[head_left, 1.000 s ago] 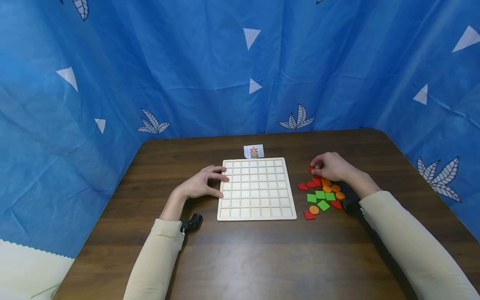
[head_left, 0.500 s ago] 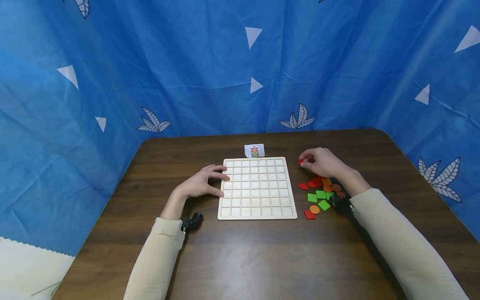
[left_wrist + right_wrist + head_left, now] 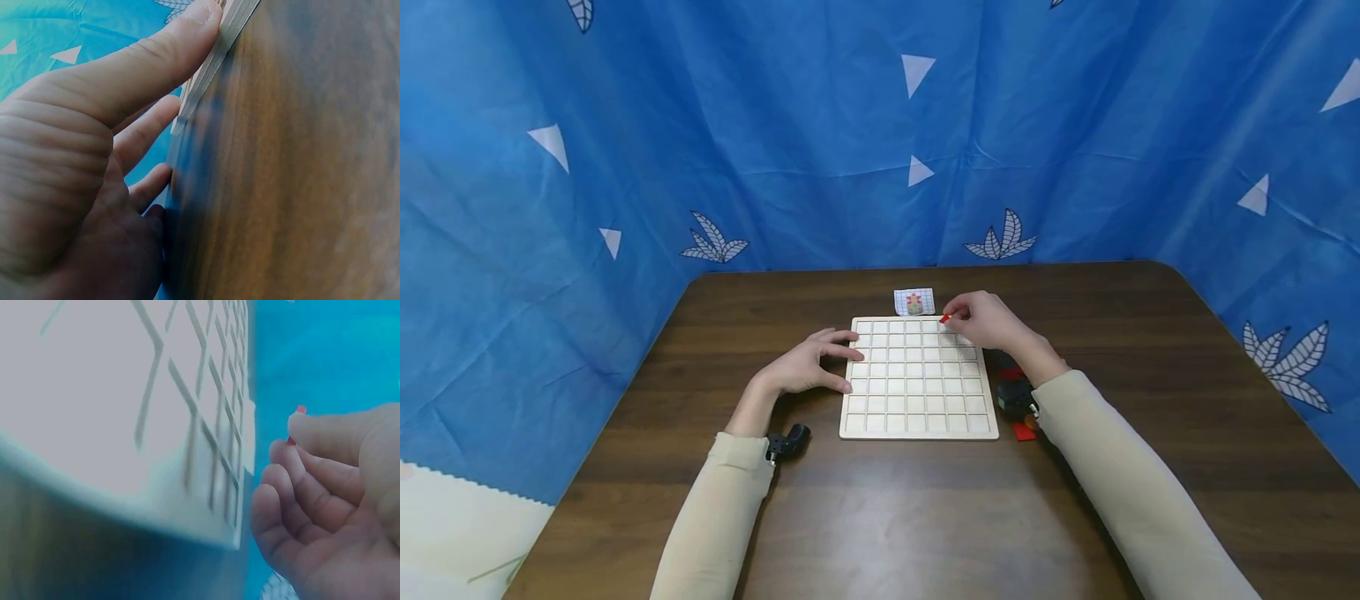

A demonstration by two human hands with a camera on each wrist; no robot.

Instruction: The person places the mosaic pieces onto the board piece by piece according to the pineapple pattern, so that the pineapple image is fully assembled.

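Note:
A pale wooden board with a square grid lies on the dark table. My left hand rests at its left edge, fingers spread over the rim; in the left wrist view the thumb touches the board's side. Thumb and fingertips of my right hand pinch a small flat red piece, held above the board's far right part. Only slivers of this piece show past the thumb in the right wrist view, so its full shape is hidden.
A small printed card with a coloured figure lies just behind the board. Beside the board's right edge, loose pieces are mostly hidden under my right forearm; a red piece peeks out. Blue cloth hangs behind the table.
My right hand has lifted the red piece from the loose pieces and carried it leftward over the board. The left hand stays at the board's edge.

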